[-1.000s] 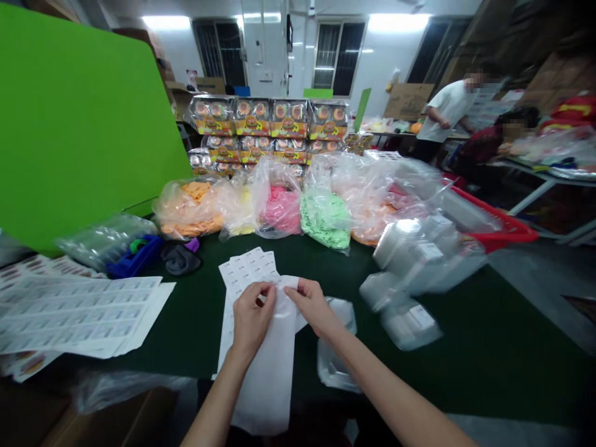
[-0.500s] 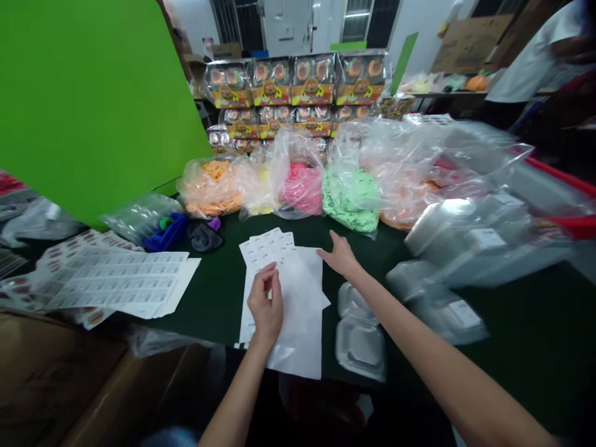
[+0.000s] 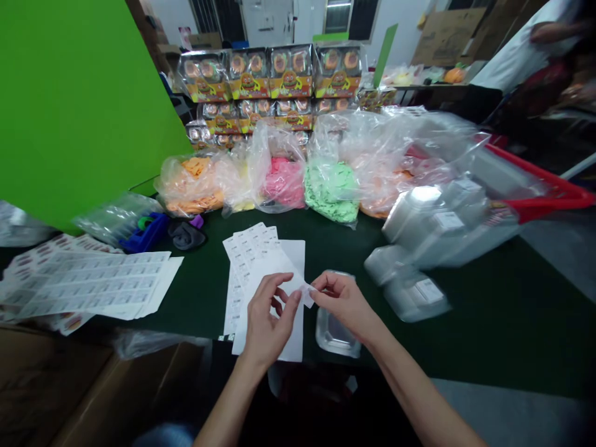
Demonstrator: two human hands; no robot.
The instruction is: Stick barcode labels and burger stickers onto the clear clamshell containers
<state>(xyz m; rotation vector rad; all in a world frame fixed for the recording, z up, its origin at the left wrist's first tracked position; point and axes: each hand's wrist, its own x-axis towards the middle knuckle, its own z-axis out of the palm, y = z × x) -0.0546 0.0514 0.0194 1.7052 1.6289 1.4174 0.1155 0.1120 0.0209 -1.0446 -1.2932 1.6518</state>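
A small white sticker [image 3: 308, 297] hangs between my two hands, above the sheets. My right hand [image 3: 347, 304] pinches its right side between thumb and fingertips. On the other side is my left hand [image 3: 270, 316], its thumb and index finger apart and the thumb tip at the sticker's edge. Under the left hand lie white paper sheets [image 3: 294, 338], with printed label sheets [image 3: 251, 244] showing beneath and beyond them. An opened clear plastic clamshell box [image 3: 338, 338] lies below my right hand, which hides part of it.
More label sheets [image 3: 107, 282] lie at left, by a blue tape dispenser [image 3: 144, 233]. Stacked clear boxes [image 3: 428, 217] stand at right before a red-rimmed crate [image 3: 549, 208]. Bags of orange, pink and green pieces [image 3: 333, 189] line the back, before packaged burger toys [image 3: 291, 71].
My right hand has moved from the sheet's far right edge toward me and now pinches the sticker. My left hand has opened from a pinch. The view has swung slightly right.
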